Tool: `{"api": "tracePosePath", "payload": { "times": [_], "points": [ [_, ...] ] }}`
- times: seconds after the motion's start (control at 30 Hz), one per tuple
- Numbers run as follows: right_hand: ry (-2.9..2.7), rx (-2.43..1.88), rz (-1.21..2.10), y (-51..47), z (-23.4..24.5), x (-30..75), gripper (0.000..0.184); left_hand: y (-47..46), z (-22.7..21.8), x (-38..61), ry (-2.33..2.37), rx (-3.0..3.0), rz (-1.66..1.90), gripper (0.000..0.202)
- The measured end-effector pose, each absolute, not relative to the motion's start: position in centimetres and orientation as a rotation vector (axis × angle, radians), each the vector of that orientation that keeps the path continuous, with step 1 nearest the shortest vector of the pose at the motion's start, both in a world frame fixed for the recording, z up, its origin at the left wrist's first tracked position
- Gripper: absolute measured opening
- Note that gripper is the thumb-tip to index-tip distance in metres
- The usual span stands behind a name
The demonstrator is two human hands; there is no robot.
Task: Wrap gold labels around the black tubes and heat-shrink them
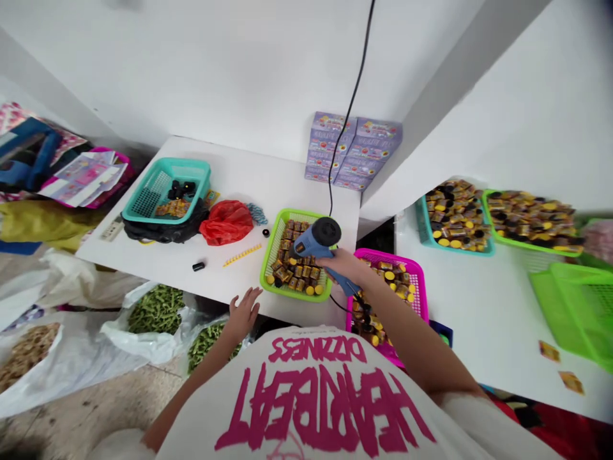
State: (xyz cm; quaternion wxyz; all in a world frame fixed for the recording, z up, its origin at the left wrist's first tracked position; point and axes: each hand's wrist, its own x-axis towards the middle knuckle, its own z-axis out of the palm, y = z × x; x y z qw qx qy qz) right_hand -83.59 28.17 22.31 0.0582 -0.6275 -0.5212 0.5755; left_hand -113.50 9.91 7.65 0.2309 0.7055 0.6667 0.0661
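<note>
My right hand (342,265) grips a blue heat gun (316,243) by its handle, with the black nozzle end pointing up and away from me. The tool hangs over a lime-green plastic basket (275,268) filled with small labelled bottles with yellow caps (297,275). A magenta basket (416,287) holding similar bottles lies under my right forearm. My left hand (244,313) rests open at the white table's front edge (182,281), its fingers spread, touching nothing but possibly the edge.
On the table are a teal basket (165,191) with black caps, a red plastic bag (226,222), and stacked lilac boxes (354,152). A black cable (352,96) hangs down the wall. Right, a second table holds more baskets (454,217). Sacks of green pods (156,310) stand on the floor.
</note>
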Motion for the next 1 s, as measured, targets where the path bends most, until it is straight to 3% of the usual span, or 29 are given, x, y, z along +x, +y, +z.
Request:
{"api": "tracePosePath", "payload": {
  "times": [0.3,0.63,0.8,1.0],
  "points": [
    [-1.765,-1.807,1.831,30.7,20.9,-88.0,0.022,7.4,8.8,-118.8,2.243,1.569,0.379,0.047],
    [-1.722,-1.965,1.782,26.2,23.3,-81.5,0.022,17.1,13.4,-121.6,2.28,1.61,0.562,0.054],
    [-1.485,-2.116,1.481,23.7,24.4,-77.3,0.021,26.2,9.7,-112.6,1.929,1.818,0.421,0.035],
    [-1.202,-2.078,1.379,22.0,25.4,-74.7,0.031,27.5,4.8,-98.0,1.763,1.946,0.199,0.051]
  ]
}}
